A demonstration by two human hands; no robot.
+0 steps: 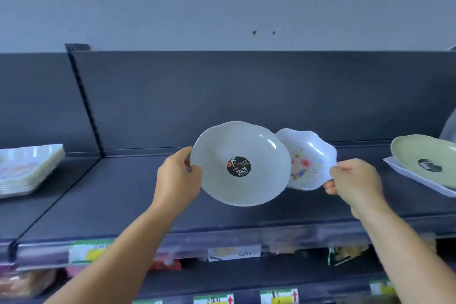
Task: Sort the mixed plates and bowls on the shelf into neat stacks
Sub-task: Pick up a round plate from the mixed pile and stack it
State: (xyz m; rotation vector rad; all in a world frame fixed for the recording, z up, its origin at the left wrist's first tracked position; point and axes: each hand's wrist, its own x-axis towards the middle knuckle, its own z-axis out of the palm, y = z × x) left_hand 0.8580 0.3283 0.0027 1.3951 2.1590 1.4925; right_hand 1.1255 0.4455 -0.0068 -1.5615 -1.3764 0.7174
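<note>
Nearest, along the bottom edge, a lower shelf (246, 276) holds blurred packaged goods, and price labels (278, 295) with red arrows sit on its front strip. Above it runs the front rail of the dark shelf (123, 195), carrying more blurred price tags (90, 252).

Both forearms reach up from below over that rail. The left hand (179, 177) grips the left rim of a pale grey bowl (249, 182), thumb on the inner face and fingers curled behind the edge. The bowl is held clear of the shelf and tilted so its inside faces the camera; a round black sticker (238, 166) sits at its centre. The right hand (352, 180) pinches the lower right rim of a white floral dish (308, 163) with a scalloped edge, also lifted and tilted toward the camera. The grey bowl overlaps the dish's left side in view; whether they touch cannot be told.

Farther left, beyond a divider, a stack of pale square plates (29, 168) rests on the neighbouring shelf section. At the far right, a light green plate (424, 158) with a dark sticker lies tilted on a white tray (407, 175). Behind everything stands the shelf's dark back panel (246, 96), with a grey wall (222, 2) above.
</note>
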